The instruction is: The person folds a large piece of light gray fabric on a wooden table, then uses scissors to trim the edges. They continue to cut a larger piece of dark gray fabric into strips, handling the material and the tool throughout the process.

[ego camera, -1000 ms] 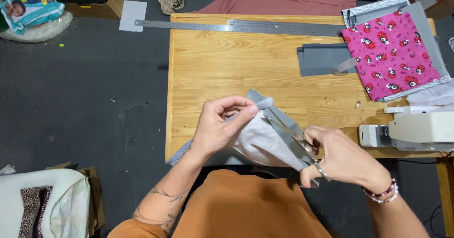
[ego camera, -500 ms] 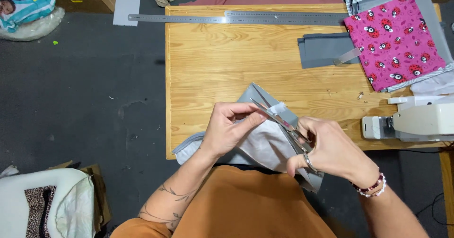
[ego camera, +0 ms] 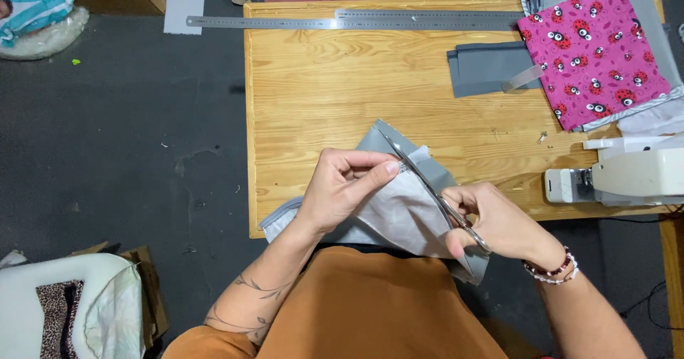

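The right hand (ego camera: 499,220) runs steel scissors (ego camera: 427,184) along the grey fabric piece (ego camera: 399,213), left-hand fingers (ego camera: 377,170) pinching its edge, the cut seemingly about half done.

Showing matt grey woven cloth (ego camera: 399,213), shiny metal scissors (ego camera: 427,184). Lying on smooth, varnished pine tabletop (ego camera: 335,95); gleaming steel ruler (ego camera: 356,22), glossy white plastic sewing machine (ego camera: 627,177).

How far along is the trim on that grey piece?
Done: cannot tell how much edge is already cut; no offcuts show on the wooden table. In hand: left hand pinches the grey fabric piece at the table's near edge, while right hand holds scissors with blades lying along its upper right edge. Left: pink ladybird fabric and folded grey fabric lie untouched at the far side.
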